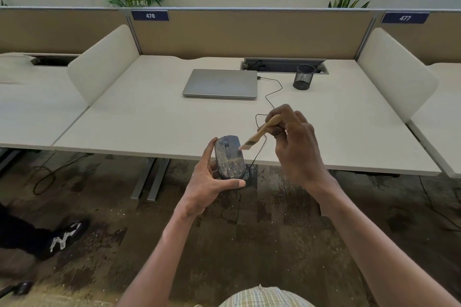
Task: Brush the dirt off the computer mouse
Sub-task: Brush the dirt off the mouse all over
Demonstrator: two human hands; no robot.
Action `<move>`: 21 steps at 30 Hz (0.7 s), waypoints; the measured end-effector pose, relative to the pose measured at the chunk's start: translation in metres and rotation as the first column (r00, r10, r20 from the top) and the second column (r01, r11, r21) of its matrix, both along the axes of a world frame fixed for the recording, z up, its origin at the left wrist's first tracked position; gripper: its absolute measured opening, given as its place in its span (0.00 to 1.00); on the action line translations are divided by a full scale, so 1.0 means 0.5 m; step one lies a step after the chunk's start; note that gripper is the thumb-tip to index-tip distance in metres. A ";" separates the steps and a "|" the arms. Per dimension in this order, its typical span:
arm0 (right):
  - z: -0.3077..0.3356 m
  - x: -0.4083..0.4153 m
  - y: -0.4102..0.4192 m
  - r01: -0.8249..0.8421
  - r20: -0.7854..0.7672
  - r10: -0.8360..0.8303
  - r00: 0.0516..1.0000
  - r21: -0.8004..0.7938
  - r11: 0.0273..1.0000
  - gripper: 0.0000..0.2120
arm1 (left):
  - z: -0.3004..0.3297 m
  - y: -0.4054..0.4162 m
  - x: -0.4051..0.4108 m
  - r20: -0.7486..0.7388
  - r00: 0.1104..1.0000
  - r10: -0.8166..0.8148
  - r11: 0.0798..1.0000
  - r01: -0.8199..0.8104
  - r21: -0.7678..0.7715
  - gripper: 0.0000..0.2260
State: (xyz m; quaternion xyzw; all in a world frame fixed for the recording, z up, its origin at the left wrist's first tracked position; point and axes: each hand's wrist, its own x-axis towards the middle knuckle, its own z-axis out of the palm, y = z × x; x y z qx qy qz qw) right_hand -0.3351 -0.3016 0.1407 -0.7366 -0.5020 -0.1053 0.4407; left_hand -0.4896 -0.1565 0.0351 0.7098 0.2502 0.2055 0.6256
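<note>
A dark computer mouse, speckled with pale dirt, is held up in front of the desk's near edge. My left hand grips it from the left and below, thumb across its near end. My right hand holds a small wooden-handled brush just to the right. The brush bristles touch the mouse's upper right side. The black mouse cable loops back across the desk toward the laptop.
A closed grey laptop and a black mesh pen cup stand at the back of the white desk. White side dividers flank the desk. A person's black shoe is on the carpet at left.
</note>
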 end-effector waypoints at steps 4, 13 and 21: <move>-0.012 -0.018 -0.007 -0.037 0.026 0.037 0.999 -0.036 0.999 0.14 | 0.002 -0.002 -0.001 -0.007 1.000 0.002 1.000 -0.002 0.002 0.58; 0.011 -0.031 0.001 -0.034 0.128 0.044 0.991 -0.078 0.996 0.12 | 0.003 -0.005 0.004 -0.003 1.000 -0.016 1.000 0.016 -0.006 0.58; 0.024 -0.047 0.014 -0.023 0.279 0.057 0.959 -0.122 0.992 0.16 | 0.010 -0.009 0.008 0.003 1.000 -0.012 1.000 0.012 0.025 0.58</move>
